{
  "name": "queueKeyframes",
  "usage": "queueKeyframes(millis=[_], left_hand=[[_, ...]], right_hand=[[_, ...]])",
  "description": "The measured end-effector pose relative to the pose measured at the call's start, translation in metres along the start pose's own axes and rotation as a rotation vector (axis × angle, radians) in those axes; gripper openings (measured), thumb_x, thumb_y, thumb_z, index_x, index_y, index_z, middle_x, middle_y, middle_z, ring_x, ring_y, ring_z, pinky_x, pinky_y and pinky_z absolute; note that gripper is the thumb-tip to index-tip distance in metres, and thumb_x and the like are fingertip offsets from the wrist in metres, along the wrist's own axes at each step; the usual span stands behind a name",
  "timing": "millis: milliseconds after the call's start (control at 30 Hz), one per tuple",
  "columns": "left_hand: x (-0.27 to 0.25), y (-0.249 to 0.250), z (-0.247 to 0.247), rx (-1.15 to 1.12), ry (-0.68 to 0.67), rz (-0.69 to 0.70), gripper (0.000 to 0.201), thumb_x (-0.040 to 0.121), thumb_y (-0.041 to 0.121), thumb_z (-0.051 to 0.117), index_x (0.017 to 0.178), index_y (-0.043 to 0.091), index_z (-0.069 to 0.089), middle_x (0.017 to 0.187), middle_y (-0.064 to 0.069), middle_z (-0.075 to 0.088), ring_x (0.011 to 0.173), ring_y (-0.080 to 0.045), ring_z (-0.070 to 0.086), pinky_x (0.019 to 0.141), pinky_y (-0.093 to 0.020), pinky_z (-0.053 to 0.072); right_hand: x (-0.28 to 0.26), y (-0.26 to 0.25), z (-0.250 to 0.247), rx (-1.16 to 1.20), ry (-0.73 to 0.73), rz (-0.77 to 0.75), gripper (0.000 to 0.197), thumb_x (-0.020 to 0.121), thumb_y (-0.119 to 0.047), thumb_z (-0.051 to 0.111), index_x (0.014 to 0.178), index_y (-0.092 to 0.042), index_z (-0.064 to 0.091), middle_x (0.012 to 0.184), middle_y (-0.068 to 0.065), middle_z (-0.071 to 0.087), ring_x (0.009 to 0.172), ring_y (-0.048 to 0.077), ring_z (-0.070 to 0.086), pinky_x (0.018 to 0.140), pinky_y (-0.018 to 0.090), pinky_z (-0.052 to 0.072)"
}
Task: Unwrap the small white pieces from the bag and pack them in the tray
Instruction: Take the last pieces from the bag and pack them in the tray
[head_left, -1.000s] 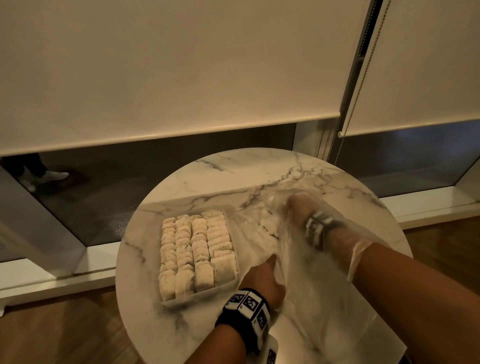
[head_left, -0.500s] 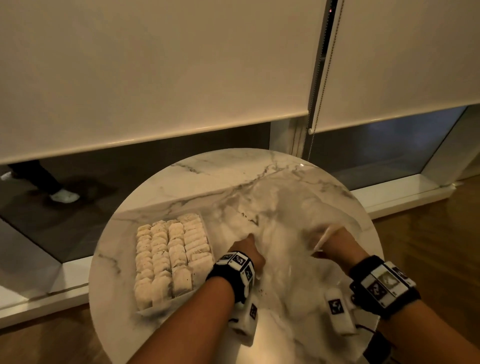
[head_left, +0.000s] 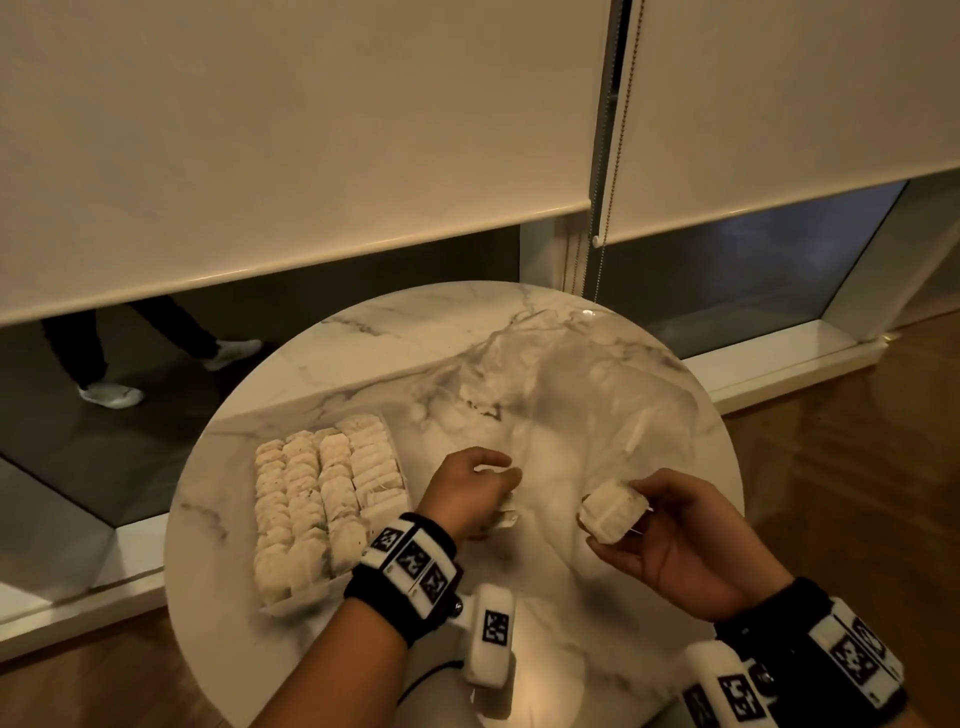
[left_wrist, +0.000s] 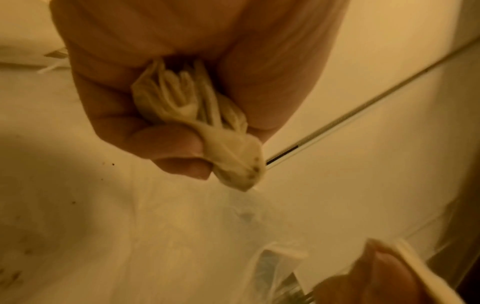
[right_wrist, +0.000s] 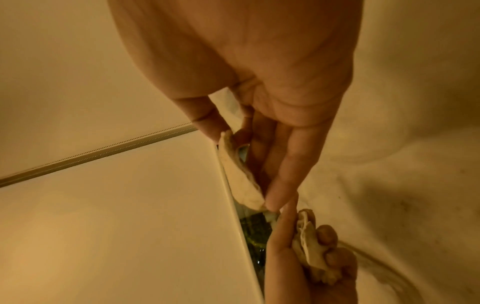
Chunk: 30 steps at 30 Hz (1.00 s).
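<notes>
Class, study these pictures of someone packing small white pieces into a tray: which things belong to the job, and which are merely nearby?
Part of the job:
- small white wrapped piece, held in the right hand
- crumpled pale wrappers, gripped in the left hand
- clear plastic bag
- shallow tray of packed white pieces

Just nearby:
- round marble table
- cream roller blinds
- beaded blind cord

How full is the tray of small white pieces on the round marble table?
Nearly full. The shallow white tray holds four packed rows of small white pieces reaching almost edge to edge; whether a gap remains cannot be told.
</notes>
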<state>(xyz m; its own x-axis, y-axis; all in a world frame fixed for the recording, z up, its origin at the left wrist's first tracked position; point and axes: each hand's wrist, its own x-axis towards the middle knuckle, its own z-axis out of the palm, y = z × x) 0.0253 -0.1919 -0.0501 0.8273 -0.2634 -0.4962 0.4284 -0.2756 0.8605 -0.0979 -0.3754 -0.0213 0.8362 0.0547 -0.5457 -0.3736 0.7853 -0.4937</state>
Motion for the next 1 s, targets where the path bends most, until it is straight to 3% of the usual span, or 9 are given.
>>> queueKeyframes(millis=[133, 300, 433, 500, 600, 767, 867, 933, 1000], left_hand=[[-0.031, -0.011, -0.008, -0.098, -0.064, 0.042, 0.018, 0.096, 0.018, 0.067, 0.11, 0.008, 0.068, 0.056, 0.0, 0.051, 0.036, -0.009, 0.046, 0.038, -0.014, 0.031], [-0.052, -0.036, -0.016, -0.23, -0.13, 0.039, 0.022, 0.097, 0.023, 0.063, 0.103, 0.003, 0.07, 0.053, -0.004, 0.047, 0.038, -0.014, 0.042, 0.04, -0.015, 0.029], [-0.063, -0.044, -0.024, -0.309, -0.078, 0.05, 0.032, 0.095, 0.031, 0.064, 0.099, -0.001, 0.07, 0.06, -0.012, 0.046, 0.044, -0.017, 0.04, 0.042, -0.019, 0.025], [-0.065, -0.046, -0.029, -0.313, -0.028, 0.082, 0.026, 0.093, 0.029, 0.067, 0.093, 0.004, 0.073, 0.062, -0.011, 0.051, 0.045, -0.016, 0.046, 0.041, -0.019, 0.032], [-0.065, -0.05, -0.036, -0.226, 0.046, 0.141, 0.016, 0.09, 0.022, 0.072, 0.094, 0.006, 0.074, 0.074, -0.009, 0.066, 0.06, -0.014, 0.061, 0.052, -0.023, 0.049], [-0.063, -0.055, -0.05, -0.05, 0.119, 0.204, 0.01, 0.091, 0.025, 0.073, 0.089, 0.015, 0.073, 0.064, -0.001, 0.062, 0.054, -0.013, 0.056, 0.052, -0.025, 0.045], [-0.064, -0.052, -0.064, 0.339, 0.197, 0.348, 0.016, 0.087, 0.042, 0.072, 0.081, 0.027, 0.07, 0.062, 0.01, 0.065, 0.057, -0.009, 0.059, 0.058, -0.028, 0.047], [-0.068, -0.045, -0.069, 0.621, 0.186, 0.44, 0.021, 0.088, 0.05, 0.066, 0.085, 0.029, 0.068, 0.063, 0.008, 0.065, 0.058, -0.005, 0.059, 0.057, -0.026, 0.047], [-0.071, -0.037, -0.072, 0.823, 0.166, 0.51, 0.027, 0.091, 0.055, 0.061, 0.089, 0.029, 0.068, 0.064, 0.009, 0.059, 0.06, -0.004, 0.055, 0.056, -0.025, 0.043]], right_hand=[[0.005, 0.008, 0.017, -0.025, -0.004, 0.016, 0.024, 0.083, -0.012, 0.053, 0.103, 0.0, 0.06, 0.104, 0.027, 0.068, 0.088, 0.04, 0.07, 0.073, 0.047, 0.06], [0.029, 0.029, 0.035, -0.107, 0.034, -0.043, 0.026, 0.088, -0.014, 0.056, 0.111, -0.002, 0.061, 0.111, 0.023, 0.069, 0.093, 0.033, 0.069, 0.086, 0.044, 0.057], [0.041, 0.047, 0.044, -0.141, 0.029, -0.02, 0.018, 0.094, -0.021, 0.055, 0.102, -0.01, 0.068, 0.107, 0.013, 0.073, 0.096, 0.024, 0.068, 0.079, 0.037, 0.052], [0.045, 0.058, 0.048, -0.137, 0.009, -0.008, 0.019, 0.095, -0.021, 0.055, 0.1, -0.012, 0.07, 0.105, 0.012, 0.074, 0.096, 0.022, 0.067, 0.078, 0.035, 0.051], [0.049, 0.073, 0.05, -0.102, -0.006, 0.022, 0.024, 0.095, -0.021, 0.055, 0.112, -0.011, 0.068, 0.108, 0.011, 0.073, 0.097, 0.021, 0.066, 0.078, 0.035, 0.053], [0.052, 0.083, 0.049, -0.088, -0.023, 0.011, 0.027, 0.092, -0.026, 0.056, 0.114, -0.013, 0.065, 0.114, 0.016, 0.071, 0.106, 0.029, 0.065, 0.083, 0.041, 0.054], [0.054, 0.086, 0.045, -0.449, 0.024, -0.27, 0.028, 0.096, -0.032, 0.06, 0.123, -0.033, 0.059, 0.128, 0.0, 0.067, 0.118, 0.02, 0.062, 0.095, 0.043, 0.054], [0.053, 0.087, 0.043, -0.854, -0.042, -0.496, 0.033, 0.095, -0.036, 0.063, 0.126, -0.046, 0.056, 0.132, -0.018, 0.06, 0.127, 0.003, 0.052, 0.101, 0.032, 0.048], [0.057, 0.088, 0.042, -1.177, -0.136, -0.6, 0.035, 0.093, -0.041, 0.065, 0.127, -0.047, 0.058, 0.13, -0.029, 0.058, 0.127, -0.009, 0.047, 0.106, 0.026, 0.041]])
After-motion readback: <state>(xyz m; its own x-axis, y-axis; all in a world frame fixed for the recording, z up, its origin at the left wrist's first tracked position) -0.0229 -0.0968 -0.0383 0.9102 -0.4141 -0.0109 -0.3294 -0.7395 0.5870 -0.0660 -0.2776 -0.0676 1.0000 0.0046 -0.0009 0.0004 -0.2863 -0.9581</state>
